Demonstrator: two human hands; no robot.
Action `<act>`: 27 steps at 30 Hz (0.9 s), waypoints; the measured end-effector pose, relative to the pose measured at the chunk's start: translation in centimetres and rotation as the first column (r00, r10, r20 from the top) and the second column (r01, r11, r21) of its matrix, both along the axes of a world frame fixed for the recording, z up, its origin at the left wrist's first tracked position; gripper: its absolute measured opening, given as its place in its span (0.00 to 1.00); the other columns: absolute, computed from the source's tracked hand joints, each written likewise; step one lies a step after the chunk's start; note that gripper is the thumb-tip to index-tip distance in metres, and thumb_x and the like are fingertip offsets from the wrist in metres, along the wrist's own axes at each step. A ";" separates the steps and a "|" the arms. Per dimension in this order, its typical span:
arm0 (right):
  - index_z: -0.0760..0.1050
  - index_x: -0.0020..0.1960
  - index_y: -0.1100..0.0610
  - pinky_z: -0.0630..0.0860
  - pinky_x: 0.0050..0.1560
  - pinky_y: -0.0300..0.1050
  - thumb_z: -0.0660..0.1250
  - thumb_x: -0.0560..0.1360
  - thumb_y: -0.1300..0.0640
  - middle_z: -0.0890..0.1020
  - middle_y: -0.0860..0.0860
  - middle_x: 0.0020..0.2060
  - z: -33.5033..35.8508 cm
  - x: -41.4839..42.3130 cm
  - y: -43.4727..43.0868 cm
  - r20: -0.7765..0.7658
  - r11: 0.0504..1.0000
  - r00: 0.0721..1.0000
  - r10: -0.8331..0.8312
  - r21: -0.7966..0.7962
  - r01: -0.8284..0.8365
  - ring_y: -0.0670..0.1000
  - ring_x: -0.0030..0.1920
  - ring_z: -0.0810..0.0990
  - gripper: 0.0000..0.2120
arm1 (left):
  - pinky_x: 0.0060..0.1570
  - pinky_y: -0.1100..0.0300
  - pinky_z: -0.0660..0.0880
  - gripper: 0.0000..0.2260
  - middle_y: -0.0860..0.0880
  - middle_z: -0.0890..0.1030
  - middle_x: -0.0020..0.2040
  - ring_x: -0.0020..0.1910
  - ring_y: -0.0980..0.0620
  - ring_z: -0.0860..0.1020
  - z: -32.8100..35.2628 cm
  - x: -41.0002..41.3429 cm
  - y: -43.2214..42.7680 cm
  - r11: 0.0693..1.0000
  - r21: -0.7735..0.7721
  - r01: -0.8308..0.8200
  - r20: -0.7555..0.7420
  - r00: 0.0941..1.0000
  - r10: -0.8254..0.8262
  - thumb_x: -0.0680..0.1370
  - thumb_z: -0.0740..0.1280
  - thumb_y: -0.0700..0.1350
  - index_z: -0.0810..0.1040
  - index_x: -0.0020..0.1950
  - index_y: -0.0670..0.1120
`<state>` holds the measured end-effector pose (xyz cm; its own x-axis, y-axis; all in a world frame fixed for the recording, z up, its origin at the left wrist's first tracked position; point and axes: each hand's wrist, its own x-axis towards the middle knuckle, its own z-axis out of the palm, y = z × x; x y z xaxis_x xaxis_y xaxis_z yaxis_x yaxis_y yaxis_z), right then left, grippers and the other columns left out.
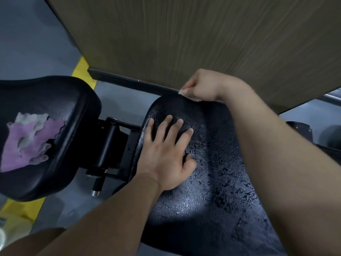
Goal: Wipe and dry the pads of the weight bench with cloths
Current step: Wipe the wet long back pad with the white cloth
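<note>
**Inspector:** Condition of the back pad?

**Assistant:** The back pad (221, 182) of the bench carries beaded wet and a dull film from its near end up to its far edge. Judged wetted but not yet dried.

**Inspector:** Hands?

**Assistant:** The left hand (166, 154) lies flat on the pad toward its left edge, fingers (168, 124) straight and spread, grasping nothing. It appears to steady the pad. Further off, the right hand (204, 85) sits at the pad's far edge, clenched round a white cloth (195, 99), of which only small corners show.

**Inspector:** The second cloth?

**Assistant:** A purple cloth (31, 143) lies crumpled on the seat pad (73, 108), left of the hinge bracket (112, 145). Neither hand touches it.

**Inspector:** Recommendation for the stroke?

**Assistant:** Open the white cloth flat under the palm rather than bunched. Draw it from the far edge toward the near end in overlapping lanes, with the left hand kept out of each lane. The rolled edges likely need their own pass.

**Inspector:** Markings?

**Assistant:** None legible on the pads, the cloths, or the wood-grain panel (203, 34) behind.
</note>
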<state>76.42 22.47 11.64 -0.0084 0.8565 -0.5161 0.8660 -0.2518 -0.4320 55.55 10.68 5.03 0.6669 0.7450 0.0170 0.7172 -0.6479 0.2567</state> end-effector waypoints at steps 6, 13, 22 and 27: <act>0.84 0.60 0.46 0.74 0.64 0.45 0.66 0.81 0.44 0.84 0.45 0.57 -0.8 -0.9 1.0 0.007 0.998 0.998 0.058 -0.013 -0.058 0.47 0.57 0.80 0.13 | 0.75 0.31 0.55 0.29 0.43 0.73 0.74 0.78 0.39 0.63 -0.1 0.0 0.0 0.999 0.047 0.009 0.004 1.000 -0.009 0.73 0.65 0.56 0.75 0.73 0.48; 0.85 0.53 0.55 0.73 0.42 0.44 0.68 0.81 0.56 0.86 0.50 0.41 -1.0 8.1 -2.6 0.115 0.950 0.982 -0.148 -0.260 0.174 0.53 0.39 0.79 0.08 | 0.74 0.30 0.55 0.29 0.44 0.72 0.74 0.78 0.40 0.63 0.1 0.1 0.0 0.999 0.037 0.002 -0.002 1.000 -0.002 0.73 0.63 0.57 0.75 0.73 0.48; 0.84 0.52 0.52 0.73 0.46 0.40 0.65 0.81 0.57 0.84 0.46 0.48 -1.2 2.1 0.0 0.073 0.988 0.995 -0.064 -0.133 0.073 0.48 0.47 0.81 0.09 | 0.75 0.31 0.54 0.29 0.44 0.71 0.75 0.79 0.40 0.62 0.1 0.0 0.0 0.999 0.048 0.013 -0.024 1.000 -0.012 0.74 0.62 0.57 0.74 0.74 0.48; 0.80 0.53 0.60 0.76 0.39 0.50 0.58 0.82 0.64 0.81 0.59 0.47 -1.6 8.6 -3.7 0.283 0.894 0.958 -0.041 -0.419 0.162 0.57 0.39 0.78 0.12 | 0.75 0.31 0.54 0.29 0.44 0.71 0.75 0.79 0.40 0.63 0.0 0.1 0.0 0.998 0.058 0.014 -0.022 1.000 -0.012 0.73 0.63 0.56 0.74 0.74 0.49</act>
